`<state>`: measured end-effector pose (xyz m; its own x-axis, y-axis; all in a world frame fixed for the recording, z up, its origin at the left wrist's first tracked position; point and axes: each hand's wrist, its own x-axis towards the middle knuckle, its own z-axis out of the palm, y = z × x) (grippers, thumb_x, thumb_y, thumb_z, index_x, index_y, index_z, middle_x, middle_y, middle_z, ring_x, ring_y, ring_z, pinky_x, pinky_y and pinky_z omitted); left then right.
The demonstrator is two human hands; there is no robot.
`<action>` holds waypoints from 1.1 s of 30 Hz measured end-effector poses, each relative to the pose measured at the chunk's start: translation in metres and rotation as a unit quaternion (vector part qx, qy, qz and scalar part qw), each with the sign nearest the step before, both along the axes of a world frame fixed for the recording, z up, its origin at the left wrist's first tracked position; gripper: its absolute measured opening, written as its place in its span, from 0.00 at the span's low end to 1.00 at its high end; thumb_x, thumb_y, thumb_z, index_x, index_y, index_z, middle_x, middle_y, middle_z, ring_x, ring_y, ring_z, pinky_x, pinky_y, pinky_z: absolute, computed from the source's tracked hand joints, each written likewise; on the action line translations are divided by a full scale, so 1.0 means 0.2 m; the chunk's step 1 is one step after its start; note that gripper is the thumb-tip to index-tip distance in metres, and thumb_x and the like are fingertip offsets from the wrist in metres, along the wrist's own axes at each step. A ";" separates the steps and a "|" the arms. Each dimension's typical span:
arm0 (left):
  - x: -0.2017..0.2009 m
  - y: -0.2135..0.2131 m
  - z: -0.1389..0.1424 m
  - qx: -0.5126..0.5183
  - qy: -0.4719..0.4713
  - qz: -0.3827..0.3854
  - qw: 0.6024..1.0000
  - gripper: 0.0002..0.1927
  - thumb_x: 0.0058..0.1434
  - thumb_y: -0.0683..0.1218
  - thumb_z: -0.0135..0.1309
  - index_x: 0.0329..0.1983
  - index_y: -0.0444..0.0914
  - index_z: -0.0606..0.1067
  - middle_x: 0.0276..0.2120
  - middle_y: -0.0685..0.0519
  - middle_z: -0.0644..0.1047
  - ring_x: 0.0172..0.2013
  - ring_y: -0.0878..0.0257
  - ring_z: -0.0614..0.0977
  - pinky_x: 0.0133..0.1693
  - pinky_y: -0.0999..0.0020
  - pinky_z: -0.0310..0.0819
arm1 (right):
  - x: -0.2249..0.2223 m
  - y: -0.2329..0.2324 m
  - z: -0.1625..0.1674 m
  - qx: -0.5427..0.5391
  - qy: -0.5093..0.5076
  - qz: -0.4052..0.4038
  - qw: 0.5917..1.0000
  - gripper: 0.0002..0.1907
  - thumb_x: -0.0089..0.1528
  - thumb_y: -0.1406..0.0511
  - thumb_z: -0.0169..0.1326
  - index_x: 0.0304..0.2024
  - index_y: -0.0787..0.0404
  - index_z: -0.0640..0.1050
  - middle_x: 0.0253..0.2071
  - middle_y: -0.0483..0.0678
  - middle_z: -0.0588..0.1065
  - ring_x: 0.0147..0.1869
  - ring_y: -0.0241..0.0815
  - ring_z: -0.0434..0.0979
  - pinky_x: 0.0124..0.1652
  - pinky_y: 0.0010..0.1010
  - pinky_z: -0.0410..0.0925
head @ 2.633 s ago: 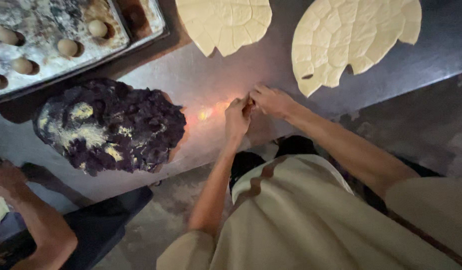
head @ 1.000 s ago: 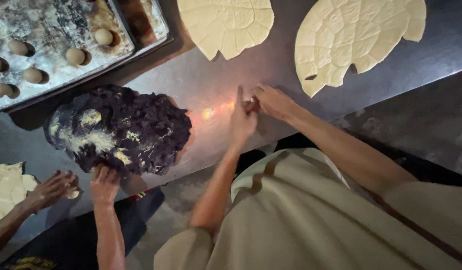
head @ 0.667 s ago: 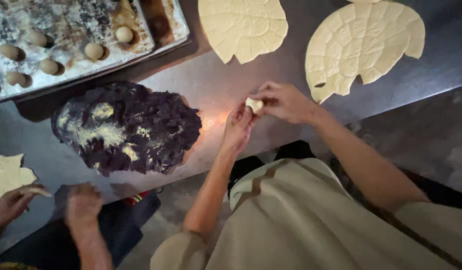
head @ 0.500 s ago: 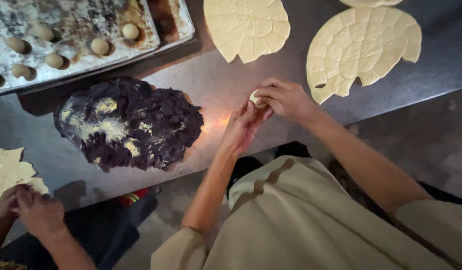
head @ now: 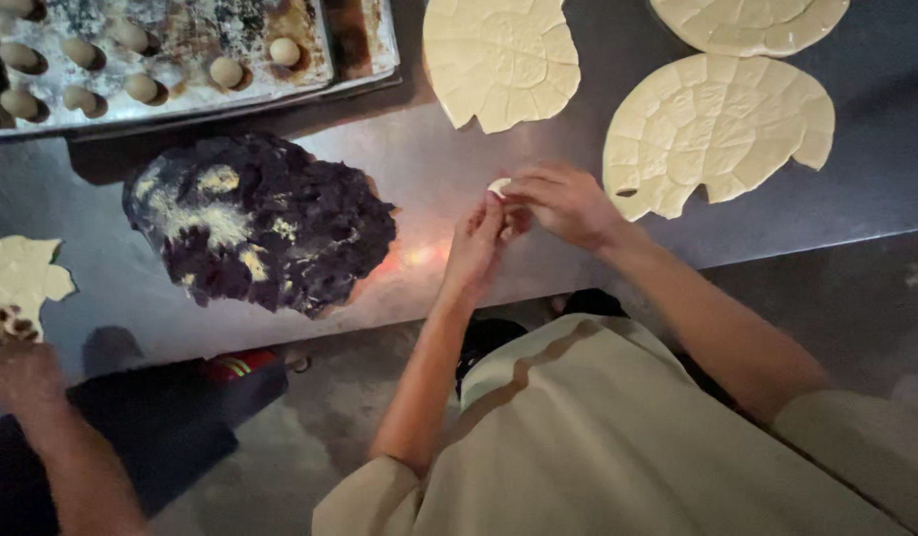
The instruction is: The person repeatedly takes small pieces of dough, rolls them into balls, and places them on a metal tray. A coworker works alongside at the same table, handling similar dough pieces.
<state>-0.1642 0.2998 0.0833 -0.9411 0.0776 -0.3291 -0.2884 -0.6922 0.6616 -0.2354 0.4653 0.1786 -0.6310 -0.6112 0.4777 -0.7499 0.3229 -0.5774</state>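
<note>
pale dough, a small lump of it (head: 499, 185), sits pinched between the fingertips of both hands just above the grey metal bench (head: 439, 169); the left hand (head: 476, 243) has its fingers closed up against the lump from below and the right hand (head: 563, 201) curls over it from the side, so both are gripping the same piece and neither is free. the lump is small and most of it is hidden by the fingers, so how well it is sealed or shaped cannot be told. the likeliest slip, as i judge it, is the piece squeezing out between the fingertips and dropping onto the bench or over its near edge, since the hands work close to that edge. a big dark mound of filling, flecked with yellow (head: 256, 233), lies near the left hand, and a careless elbow could smear into it. two thin, flat, leaf-shaped dough sheets (head: 499, 60) (head: 717, 129) lie just beyond the right hand; a wide wrist movement could crease or tear the nearer one. at the far left another person's hand (head: 17, 372) works by a smaller dough piece (head: 22, 278), well apart. a tray of round dough balls (head: 161, 60) sits at the back, out of harm's way.
</note>
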 end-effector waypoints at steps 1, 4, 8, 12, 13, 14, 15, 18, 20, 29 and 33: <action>0.00 0.02 0.00 0.023 -0.007 0.006 1.000 0.25 0.77 0.55 0.48 0.62 0.29 0.71 0.48 0.49 0.78 0.46 0.63 0.79 0.53 0.64 0.74 | 0.00 0.00 -0.02 -0.005 -0.052 -0.015 0.999 0.13 0.61 0.72 0.58 0.48 0.59 0.82 0.48 0.51 0.80 0.50 0.50 0.81 0.48 0.37 0.74; 0.03 0.11 0.03 -0.128 0.055 0.081 0.987 0.27 0.71 0.53 0.50 0.70 0.40 0.64 0.47 0.55 0.76 0.45 0.67 0.77 0.53 0.66 0.75 | 0.00 0.05 -0.07 -0.021 -0.150 -0.022 0.988 0.10 0.63 0.71 0.59 0.48 0.61 0.81 0.46 0.50 0.80 0.47 0.49 0.82 0.46 0.36 0.74; 0.07 0.20 0.07 -0.114 0.002 0.106 0.988 0.27 0.75 0.55 0.47 0.67 0.31 0.69 0.47 0.51 0.77 0.47 0.63 0.79 0.51 0.63 0.78 | -0.03 0.20 -0.08 -0.041 -0.206 0.032 0.977 0.17 0.61 0.71 0.57 0.53 0.62 0.78 0.51 0.53 0.76 0.44 0.49 0.81 0.45 0.36 0.75; 0.07 0.27 0.10 -0.096 -0.008 0.076 0.992 0.28 0.75 0.56 0.43 0.68 0.32 0.68 0.53 0.52 0.77 0.49 0.61 0.80 0.50 0.65 0.75 | -0.09 0.30 -0.11 -0.014 -0.092 0.142 0.985 0.19 0.60 0.72 0.57 0.55 0.64 0.79 0.52 0.51 0.78 0.53 0.54 0.80 0.49 0.39 0.73; 0.06 0.28 0.10 -0.096 -0.015 0.063 0.993 0.28 0.74 0.56 0.43 0.68 0.33 0.67 0.56 0.53 0.76 0.50 0.61 0.80 0.49 0.66 0.74 | -0.09 0.31 -0.13 0.000 -0.034 0.129 0.991 0.18 0.59 0.71 0.58 0.52 0.64 0.79 0.51 0.51 0.77 0.53 0.54 0.79 0.50 0.40 0.73; 0.06 0.30 0.10 -0.061 -0.012 0.050 0.997 0.26 0.75 0.56 0.42 0.69 0.36 0.66 0.54 0.52 0.76 0.51 0.62 0.79 0.51 0.65 0.75 | -0.10 0.30 -0.16 0.016 0.025 0.115 0.993 0.17 0.58 0.70 0.59 0.50 0.65 0.78 0.50 0.51 0.77 0.54 0.54 0.79 0.52 0.41 0.73; 0.05 0.31 0.09 -0.026 -0.009 0.036 0.999 0.25 0.75 0.55 0.42 0.70 0.39 0.65 0.52 0.51 0.76 0.51 0.62 0.79 0.53 0.64 0.75 | -0.09 0.29 -0.19 0.031 0.085 0.100 0.991 0.16 0.56 0.69 0.60 0.47 0.66 0.77 0.49 0.50 0.77 0.55 0.54 0.78 0.53 0.42 0.72; 0.05 0.31 0.05 -0.057 -0.003 0.033 0.998 0.23 0.75 0.53 0.43 0.69 0.39 0.65 0.52 0.51 0.76 0.53 0.63 0.78 0.57 0.64 0.76 | -0.06 0.25 -0.28 0.026 0.008 0.051 0.998 0.12 0.59 0.69 0.61 0.43 0.64 0.76 0.45 0.51 0.75 0.51 0.54 0.77 0.52 0.42 0.72; 0.05 0.28 0.01 -0.093 0.007 0.038 0.995 0.23 0.76 0.52 0.43 0.68 0.36 0.67 0.53 0.51 0.76 0.53 0.62 0.78 0.56 0.64 0.75 | -0.04 0.26 -0.31 0.045 0.015 0.045 0.998 0.15 0.59 0.70 0.61 0.48 0.64 0.75 0.45 0.51 0.74 0.51 0.53 0.77 0.50 0.40 0.72; -0.01 0.14 -0.23 -0.684 0.175 -0.065 0.705 0.27 0.67 0.52 0.53 0.68 0.41 0.69 0.68 0.41 0.68 0.61 0.42 0.71 0.59 0.48 0.68 | -0.03 0.48 -0.14 -0.083 -0.163 -0.192 0.964 0.21 0.75 0.73 0.45 0.71 0.60 0.64 0.70 0.54 0.69 0.57 0.41 0.78 0.58 0.33 0.73; -0.01 0.14 -0.33 -0.768 0.172 -0.198 0.584 0.40 0.65 0.59 0.55 0.76 0.43 0.57 0.70 0.44 0.59 0.71 0.28 0.49 0.65 0.24 0.40 | -0.11 0.23 -0.17 0.011 -0.015 -0.121 0.992 0.32 0.78 0.51 0.36 0.78 0.63 0.55 0.79 0.61 0.54 0.82 0.62 0.51 0.78 0.52 0.48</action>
<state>-0.1653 0.3278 0.0171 -0.9806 0.1725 -0.0932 0.1074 0.8702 0.4809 -0.2578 0.5114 0.1450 -0.7748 -0.4501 0.4439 -0.6309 0.5051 -0.5890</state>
